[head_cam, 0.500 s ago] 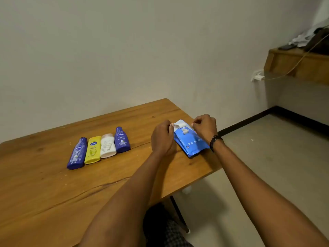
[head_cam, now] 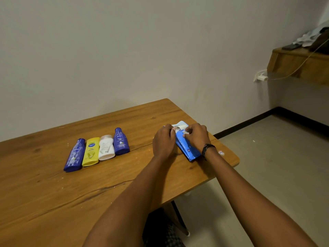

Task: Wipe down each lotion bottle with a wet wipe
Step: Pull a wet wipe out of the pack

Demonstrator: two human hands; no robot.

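Several lotion bottles lie side by side on the wooden table: a long blue bottle, a yellow bottle, a white bottle and a short blue bottle. To their right lies a blue wet wipe pack. My left hand holds the pack's left side near its top. My right hand pinches at the white flap on the pack's top. A wipe's white edge shows at the opening.
The table's right edge and rounded corner lie just beyond the pack, with grey floor past it. A small sticker sits by that corner. A wooden shelf with a cable and a wall plug is at the far right.
My right hand has moved left onto the top of the pack, closer to my left hand. The bottles have not moved.
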